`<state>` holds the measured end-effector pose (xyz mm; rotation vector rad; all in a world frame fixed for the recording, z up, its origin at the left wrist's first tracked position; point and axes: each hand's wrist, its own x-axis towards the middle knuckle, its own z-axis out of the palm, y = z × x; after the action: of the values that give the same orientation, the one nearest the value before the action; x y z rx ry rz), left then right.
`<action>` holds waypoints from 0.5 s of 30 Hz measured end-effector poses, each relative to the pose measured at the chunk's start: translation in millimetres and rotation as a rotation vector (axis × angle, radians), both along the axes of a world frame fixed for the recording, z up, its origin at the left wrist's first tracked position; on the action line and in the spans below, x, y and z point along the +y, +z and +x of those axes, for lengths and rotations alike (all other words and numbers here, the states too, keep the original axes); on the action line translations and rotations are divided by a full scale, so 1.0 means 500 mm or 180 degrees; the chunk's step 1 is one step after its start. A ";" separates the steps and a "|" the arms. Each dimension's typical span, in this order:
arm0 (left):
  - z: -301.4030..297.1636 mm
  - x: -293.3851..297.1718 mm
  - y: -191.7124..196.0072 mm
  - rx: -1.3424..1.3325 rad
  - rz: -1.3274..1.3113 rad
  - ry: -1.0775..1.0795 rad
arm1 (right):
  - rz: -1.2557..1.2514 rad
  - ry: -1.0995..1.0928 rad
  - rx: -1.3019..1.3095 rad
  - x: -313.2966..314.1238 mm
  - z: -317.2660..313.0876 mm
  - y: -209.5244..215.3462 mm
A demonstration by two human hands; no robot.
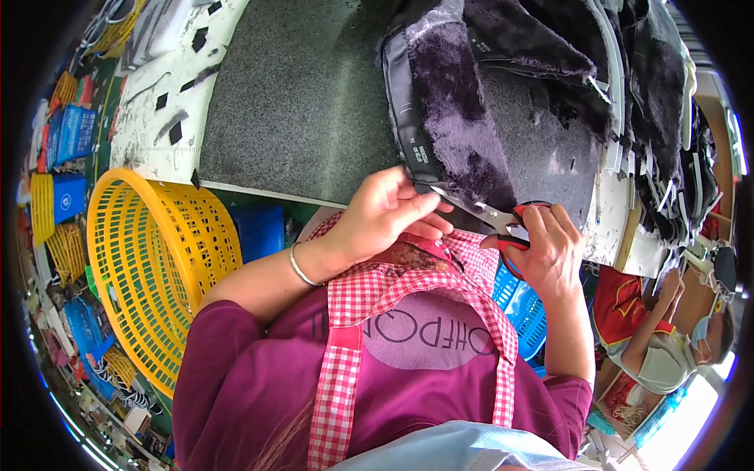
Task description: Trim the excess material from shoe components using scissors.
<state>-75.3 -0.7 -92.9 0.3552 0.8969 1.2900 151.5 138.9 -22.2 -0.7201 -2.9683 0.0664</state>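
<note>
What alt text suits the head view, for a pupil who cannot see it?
A person's right hand holds scissors at the lower edge of dark plush fabric, the left hand beside them; a yellow basket stands at left.

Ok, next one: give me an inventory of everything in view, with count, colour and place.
Scissors: one, red-and-black handles, in the right hand
Plush piece: one, dark purple, on the mat
Other plush pieces: several, dark, table's right
Mat: one, dark grey, ahead
Table: one, white, under the mat
Large basket: one, yellow, left
Smaller baskets: several, yellow and blue, far left; clutter uncountable
Co-worker: one, pale top, far right
Apron: one, red-and-white check, worn
Left hand: one, bare, at the plush piece's near end
Right hand: one, bare, gripping the scissors
</note>
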 end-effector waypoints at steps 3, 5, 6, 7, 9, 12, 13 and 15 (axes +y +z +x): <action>-0.006 -0.005 0.006 0.0074 -0.0086 0.0123 | -0.0065 -0.0016 -0.0030 0.005 -0.008 0.003; -0.002 -0.005 0.005 0.0185 -0.0059 0.0123 | -0.0112 -0.0057 -0.0044 0.007 -0.011 0.005; 0.001 -0.005 0.005 0.0290 -0.0026 0.0119 | -0.0145 -0.0022 0.0010 0.008 -0.012 0.004; 0.003 -0.005 0.008 0.0289 -0.0028 0.0120 | -0.0178 0.0012 0.0062 0.010 -0.014 0.003; 0.004 -0.003 0.016 0.0374 -0.0027 0.0137 | -0.0118 -0.0003 0.0097 0.007 -0.020 0.002; 0.005 -0.003 0.017 0.0479 0.0025 0.0007 | -0.0015 -0.0034 0.0107 0.000 -0.028 0.005; 0.006 -0.003 0.015 0.0479 0.0024 0.0006 | 0.0027 -0.0057 0.0078 -0.001 -0.030 0.008; 0.010 -0.005 0.010 0.0485 0.0085 -0.0044 | 0.0059 0.0014 0.0042 -0.001 -0.032 0.016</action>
<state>-70.2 -3.3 -88.0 0.4850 1.0044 1.2757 135.5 138.3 -14.2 -0.7082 -2.9539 0.0439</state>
